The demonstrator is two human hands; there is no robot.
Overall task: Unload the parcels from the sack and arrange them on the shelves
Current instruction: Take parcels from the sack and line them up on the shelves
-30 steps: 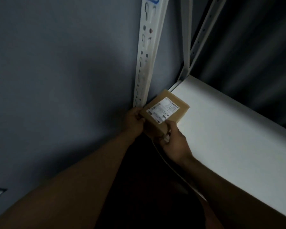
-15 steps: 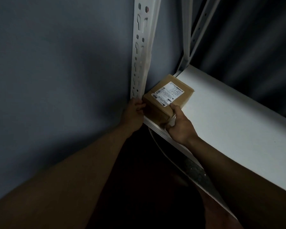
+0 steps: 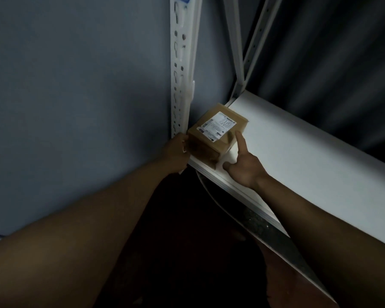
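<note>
Brown parcel (image 3: 218,132) resting at the shelf's (image 3: 298,152) left end, beside the slotted upright (image 3: 181,85). Right hand (image 3: 242,163) index extended, touching its right edge; left hand (image 3: 176,152) at its left face (finger posture indiscernible).

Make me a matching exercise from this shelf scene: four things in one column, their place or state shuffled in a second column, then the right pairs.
Things:
1. parcel
2. left hand
3. right hand
4. upright post

Places or states:
A. white, slotted, standing left of the box
B. index finger stretched out to the box's right side
C. at the box's left side
D. brown, label up, in the corner of the shelf

Pairs: 1-D, 2-C, 3-B, 4-A
</note>
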